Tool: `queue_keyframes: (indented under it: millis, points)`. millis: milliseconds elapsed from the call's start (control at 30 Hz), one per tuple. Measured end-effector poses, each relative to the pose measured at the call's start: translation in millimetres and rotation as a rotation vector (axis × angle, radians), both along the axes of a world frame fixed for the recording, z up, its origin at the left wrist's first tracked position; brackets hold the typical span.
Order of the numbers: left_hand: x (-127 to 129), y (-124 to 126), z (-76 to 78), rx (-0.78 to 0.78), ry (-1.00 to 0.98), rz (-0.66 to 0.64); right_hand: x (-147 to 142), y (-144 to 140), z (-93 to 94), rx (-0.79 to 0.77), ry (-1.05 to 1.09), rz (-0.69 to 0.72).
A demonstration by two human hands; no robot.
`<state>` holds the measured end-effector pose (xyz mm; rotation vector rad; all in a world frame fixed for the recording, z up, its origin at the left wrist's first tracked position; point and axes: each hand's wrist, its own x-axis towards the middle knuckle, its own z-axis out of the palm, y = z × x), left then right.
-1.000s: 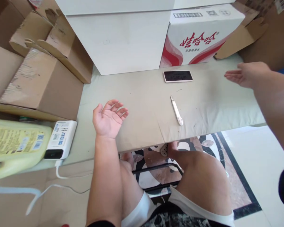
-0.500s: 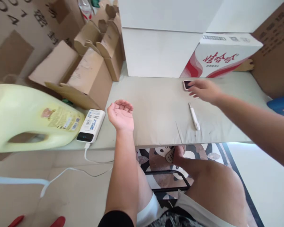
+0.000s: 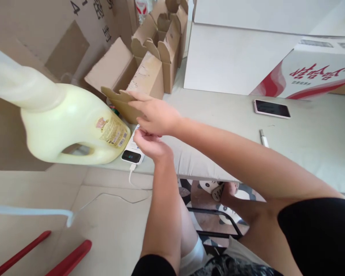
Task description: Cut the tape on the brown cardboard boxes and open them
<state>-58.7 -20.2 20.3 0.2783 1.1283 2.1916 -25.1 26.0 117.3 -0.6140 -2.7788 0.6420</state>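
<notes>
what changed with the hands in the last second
The right hand swung from the far right, past the phone, across to the left, and now lies over the left hand above the power bank. The left hand shifted toward the power bank and curled. The phone, white pen, power bank and yellow jug kept their places; the view turned left.

The power bank [image 3: 133, 152] lies at the table's [image 3: 319, 145] near edge, just right of the jug [image 3: 71, 130], with its cable [image 3: 109, 193] hanging off the edge below it. Both hands meet directly above it, the right hand [image 3: 155, 114] over the left hand [image 3: 150, 143]. Behind them stand open cartons [image 3: 149, 76]; well to the right lie the pen [image 3: 263, 138] and, behind it, the phone [image 3: 271, 108], before the printed box [image 3: 316, 76].
</notes>
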Motion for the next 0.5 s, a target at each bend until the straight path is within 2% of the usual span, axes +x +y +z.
queue_keyframes:
  millis: [33,100,200,300,367,433,500]
  points:
    - [1.0,-1.8,3.0,0.006,-0.009,0.129,1.1,3.3,-3.1,-0.015,0.03,-0.028]
    - [2.6,-4.8,8.9,0.033,-0.018,0.299,11.8,9.8,-11.3,-0.062,0.131,-0.094]
    - [2.6,-7.2,15.1,0.041,-0.061,0.404,51.4,11.9,-20.7,-0.177,0.376,-0.223]
    - [2.6,-7.7,18.9,0.02,-0.136,0.466,115.0,-1.7,-22.0,-0.276,0.601,-0.368]
    - [5.3,-7.2,20.9,0.012,-0.152,0.477,162.7,-18.3,-21.9,-0.275,0.742,-0.441]
    - [10.2,-5.4,21.4,0.012,-0.139,0.463,207.3,-37.5,-24.2,-0.267,0.849,-0.493]
    - [16.5,-1.6,19.4,0.004,-0.098,0.386,244.2,-56.0,-28.8,-0.254,0.867,-0.604]
